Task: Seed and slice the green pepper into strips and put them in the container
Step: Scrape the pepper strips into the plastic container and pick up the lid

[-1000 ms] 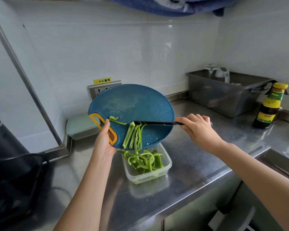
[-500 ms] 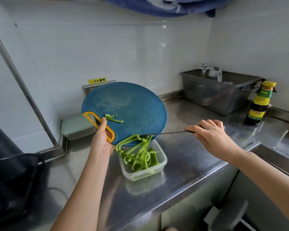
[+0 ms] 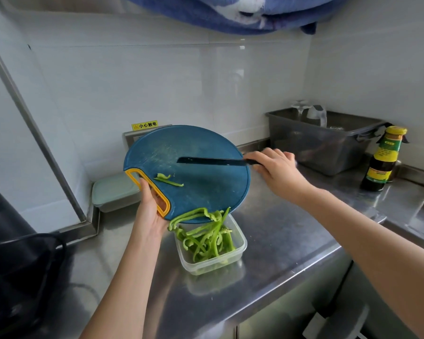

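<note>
Black knife (image 3: 211, 161) raised back onto board (image 3: 206, 187).

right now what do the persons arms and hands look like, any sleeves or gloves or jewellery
Both arms are bare as far as the view shows them: no sleeves reach the forearms. The left hand and right hand wear no gloves. No watch, bracelet or ring shows on the sides facing the camera. The nails that can be seen look short; whether they are polished is too small to tell.

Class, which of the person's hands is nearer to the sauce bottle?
Right. The right hand, holding the knife, is a short way left of the sauce bottle; the left hand grips the cutting board handle, farther away.
</note>
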A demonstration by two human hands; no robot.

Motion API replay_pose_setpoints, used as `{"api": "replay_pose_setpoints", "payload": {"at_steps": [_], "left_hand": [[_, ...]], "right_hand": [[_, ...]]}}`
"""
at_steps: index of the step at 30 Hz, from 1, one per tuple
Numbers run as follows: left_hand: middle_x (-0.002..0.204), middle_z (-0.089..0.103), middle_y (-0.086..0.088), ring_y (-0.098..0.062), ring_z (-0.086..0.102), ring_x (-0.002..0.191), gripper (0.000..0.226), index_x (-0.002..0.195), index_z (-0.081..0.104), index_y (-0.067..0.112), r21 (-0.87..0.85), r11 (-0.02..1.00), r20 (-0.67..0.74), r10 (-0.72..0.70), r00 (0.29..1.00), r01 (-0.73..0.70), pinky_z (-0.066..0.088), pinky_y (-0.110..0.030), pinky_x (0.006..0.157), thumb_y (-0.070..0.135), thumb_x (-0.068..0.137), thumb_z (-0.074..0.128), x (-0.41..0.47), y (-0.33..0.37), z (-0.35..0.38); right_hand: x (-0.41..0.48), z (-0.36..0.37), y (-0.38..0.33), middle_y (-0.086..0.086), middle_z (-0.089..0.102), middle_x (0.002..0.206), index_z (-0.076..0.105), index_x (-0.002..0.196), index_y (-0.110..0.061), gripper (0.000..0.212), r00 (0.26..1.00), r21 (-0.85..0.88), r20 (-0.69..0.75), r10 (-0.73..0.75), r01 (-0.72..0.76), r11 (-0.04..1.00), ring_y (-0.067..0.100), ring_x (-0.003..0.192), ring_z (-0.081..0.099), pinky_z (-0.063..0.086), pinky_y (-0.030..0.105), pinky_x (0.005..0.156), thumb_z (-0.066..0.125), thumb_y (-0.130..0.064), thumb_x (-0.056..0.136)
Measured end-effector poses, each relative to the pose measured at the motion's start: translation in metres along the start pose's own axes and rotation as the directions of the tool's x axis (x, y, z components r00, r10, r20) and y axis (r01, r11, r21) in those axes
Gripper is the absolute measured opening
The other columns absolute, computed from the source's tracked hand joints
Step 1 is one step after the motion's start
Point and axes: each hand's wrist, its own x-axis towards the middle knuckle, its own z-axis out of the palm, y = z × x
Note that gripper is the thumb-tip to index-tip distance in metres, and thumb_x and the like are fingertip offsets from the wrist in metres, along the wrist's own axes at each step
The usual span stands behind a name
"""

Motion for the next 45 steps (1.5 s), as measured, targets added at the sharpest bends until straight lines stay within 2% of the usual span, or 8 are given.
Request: {"api": "replay_pose_setpoints", "payload": {"at_steps": [12, 16, 22, 27, 31, 37, 41, 45], "left_hand": [[0.134, 0.054, -0.012, -0.032, 0.055, 0.118, 0.082, 0.137, 0.043, 0.023, 0.009, 0.999, -0.107, -0.034, 0.994, 0.035, 0.058, -0.046, 0.073, 0.078, 0.079, 0.024, 0.008, -0.007, 0.003], [0.134, 0.054, -0.010, -0.031, 0.055, 0.118, 0.077, 0.137, 0.043, 0.025, 0.025, 0.999, -0.131, -0.043, 0.990, 0.047, 0.059, -0.042, 0.067, 0.075, 0.082, 0.022, 0.010, -0.008, 0.007], [0.135, 0.054, -0.007, -0.029, 0.056, 0.118, 0.070, 0.138, 0.041, 0.025, 0.009, 1.000, -0.090, 0.024, 0.996, -0.023, 0.056, -0.047, 0.079, 0.069, 0.085, 0.029, 0.008, -0.009, 0.002], [0.135, 0.054, -0.007, -0.026, 0.056, 0.117, 0.066, 0.140, 0.039, 0.021, -0.031, 0.999, -0.052, 0.024, 0.998, -0.026, 0.056, -0.044, 0.082, 0.062, 0.090, 0.025, 0.005, -0.007, 0.004], [0.136, 0.054, -0.004, -0.028, 0.054, 0.121, 0.060, 0.139, 0.041, 0.026, -0.041, 0.998, -0.031, 0.047, 0.998, -0.048, 0.046, -0.054, 0.096, 0.060, 0.089, 0.033, 0.004, -0.006, 0.001], [0.134, 0.056, -0.004, -0.027, 0.056, 0.119, 0.054, 0.138, 0.043, 0.026, -0.087, 0.995, -0.053, 0.037, 0.998, -0.042, 0.051, -0.051, 0.089, 0.053, 0.091, 0.040, 0.002, -0.010, 0.002], [0.129, 0.060, -0.004, -0.026, 0.061, 0.112, 0.047, 0.134, 0.047, 0.024, -0.111, 0.994, -0.066, 0.003, 0.998, -0.010, 0.054, -0.049, 0.082, 0.046, 0.093, 0.045, -0.001, -0.009, 0.003], [0.126, 0.062, -0.002, -0.025, 0.059, 0.114, 0.041, 0.131, 0.050, 0.024, -0.044, 0.999, -0.047, 0.031, 0.998, -0.033, 0.048, -0.049, 0.093, 0.043, 0.096, 0.041, -0.005, -0.002, 0.006]], "right_hand": [[0.059, 0.033, -0.016, 0.001, 0.051, 0.098, 0.055, 0.122, -0.029, 0.032, 0.988, 0.084, 0.107, -0.113, 0.105, 0.991, 0.022, 0.097, 0.041, 0.022, 0.035, 0.097, 0.044, -0.013, 0.096], [0.043, 0.037, 0.002, -0.008, 0.042, 0.092, 0.056, 0.118, -0.030, 0.030, 0.986, 0.147, 0.109, -0.124, 0.107, 0.983, 0.014, 0.090, 0.031, 0.021, 0.032, 0.093, 0.043, -0.015, 0.095], [0.016, 0.039, 0.015, -0.003, 0.049, 0.096, 0.052, 0.116, -0.036, 0.032, 0.981, 0.154, 0.161, -0.112, 0.087, 0.984, 0.015, 0.090, 0.033, 0.021, 0.032, 0.092, 0.033, -0.028, 0.091], [-0.015, 0.035, 0.024, -0.013, 0.041, 0.092, 0.041, 0.114, -0.044, 0.025, 0.979, 0.134, 0.157, -0.130, 0.109, 0.985, 0.020, 0.091, 0.040, 0.026, 0.036, 0.094, 0.028, -0.036, 0.095], [-0.047, 0.030, 0.034, -0.013, 0.042, 0.094, 0.042, 0.114, -0.044, 0.027, 0.979, 0.140, 0.145, -0.144, 0.124, 0.982, 0.012, 0.093, 0.035, 0.027, 0.035, 0.094, 0.025, -0.038, 0.094], [-0.078, 0.030, 0.040, -0.014, 0.040, 0.092, 0.043, 0.116, -0.044, 0.029, 0.978, 0.128, 0.160, -0.134, 0.114, 0.985, 0.006, 0.087, 0.030, 0.025, 0.033, 0.092, 0.027, -0.033, 0.096], [-0.078, 0.019, 0.037, -0.020, 0.034, 0.091, 0.047, 0.114, -0.041, 0.026, 0.985, 0.129, 0.088, -0.149, 0.137, 0.982, 0.005, 0.088, 0.031, 0.026, 0.033, 0.091, 0.026, -0.038, 0.098], [-0.066, 0.007, 0.026, -0.014, 0.042, 0.091, 0.046, 0.114, -0.041, 0.025, 0.986, 0.141, 0.043, -0.161, 0.154, 0.978, 0.011, 0.092, 0.038, 0.028, 0.036, 0.095, 0.027, -0.037, 0.097]]}}
